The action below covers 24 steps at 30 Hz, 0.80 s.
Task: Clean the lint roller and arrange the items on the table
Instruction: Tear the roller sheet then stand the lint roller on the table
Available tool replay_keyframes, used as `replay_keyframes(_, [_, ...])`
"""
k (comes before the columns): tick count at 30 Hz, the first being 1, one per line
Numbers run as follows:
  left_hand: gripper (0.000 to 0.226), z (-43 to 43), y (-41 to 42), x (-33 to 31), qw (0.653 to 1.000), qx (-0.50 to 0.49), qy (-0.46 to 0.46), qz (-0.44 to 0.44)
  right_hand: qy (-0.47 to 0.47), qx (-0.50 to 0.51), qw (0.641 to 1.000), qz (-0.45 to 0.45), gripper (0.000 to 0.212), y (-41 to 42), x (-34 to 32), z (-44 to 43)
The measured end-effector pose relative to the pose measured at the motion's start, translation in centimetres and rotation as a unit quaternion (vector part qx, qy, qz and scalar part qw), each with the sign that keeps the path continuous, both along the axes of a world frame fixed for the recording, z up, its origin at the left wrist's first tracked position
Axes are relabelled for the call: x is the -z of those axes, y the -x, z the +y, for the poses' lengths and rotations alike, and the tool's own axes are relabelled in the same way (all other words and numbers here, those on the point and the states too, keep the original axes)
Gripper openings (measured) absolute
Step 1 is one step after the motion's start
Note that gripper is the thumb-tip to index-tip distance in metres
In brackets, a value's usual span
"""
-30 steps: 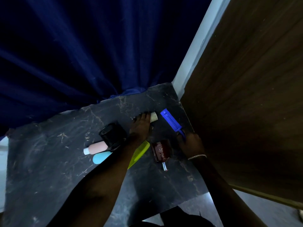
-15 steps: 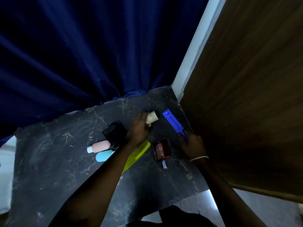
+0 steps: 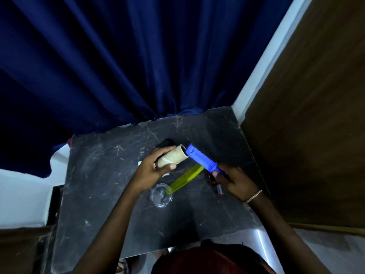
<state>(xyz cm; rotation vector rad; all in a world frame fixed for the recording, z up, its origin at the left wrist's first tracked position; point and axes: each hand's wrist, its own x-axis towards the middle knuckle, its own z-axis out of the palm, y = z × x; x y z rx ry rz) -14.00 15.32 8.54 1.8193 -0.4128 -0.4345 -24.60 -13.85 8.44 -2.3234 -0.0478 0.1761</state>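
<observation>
My left hand [image 3: 153, 168] grips a beige lint roll [image 3: 173, 157], held above the dark marbled table [image 3: 98, 175]. My right hand [image 3: 238, 181] holds the blue lint roller handle [image 3: 201, 159] by its thin end. The handle's wide tip meets the open end of the roll. Below them on the table lie a yellow-green comb [image 3: 186, 178] and a dark red bottle [image 3: 214, 179], the bottle mostly hidden by my right hand. A black jar [image 3: 166, 143] shows partly behind the roll.
A clear round lid [image 3: 161, 195] lies by the comb's narrow end. A dark blue curtain [image 3: 118, 66] hangs behind the table. A brown wooden panel [image 3: 308, 135] and a white frame [image 3: 262, 62] stand right of the table.
Both hands lifted their items off the table: the left raised the lint roll, the right raised the blue handle, and the two now meet. The view shifted, hiding the pink and light blue items.
</observation>
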Motion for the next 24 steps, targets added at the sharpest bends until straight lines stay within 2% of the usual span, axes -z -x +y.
replay_keyframes(3, [0.053, 3.0, 0.7, -1.3, 0.999, -0.007, 0.000, 0.035, -0.003, -0.059, 0.998, -0.010, 0.028, -0.3, -1.7, 1.5])
replay_keyframes(6, [0.049, 5.7, 1.3, -2.3, 0.998, -0.014, 0.015, 0.063, 0.001, -0.088, 0.996, 0.033, 0.035, -0.8, -3.5, 2.6])
replay_keyframes(10, [0.040, 8.2, 2.1, -3.1, 0.996, -0.018, 0.030, 0.083, 0.086, -0.161, 0.983, 0.035, 0.012, -2.0, -5.6, 3.9])
replay_keyframes(15, [0.029, 9.7, 2.9, -4.0, 0.996, -0.053, 0.049, 0.053, 0.155, -0.210, 0.965, 0.017, 0.020, -3.2, -7.3, 6.6])
replay_keyframes(18, [0.036, 10.5, 3.3, -4.3, 0.994, -0.082, 0.054, 0.040, 0.157, -0.230, 0.961, 0.004, 0.018, -3.3, -8.1, 8.4])
replay_keyframes(24, [0.046, 12.0, 3.5, -4.7, 0.991, -0.112, 0.068, 0.024, 0.180, -0.228, 0.957, 0.014, 0.030, -3.1, -8.6, 10.6])
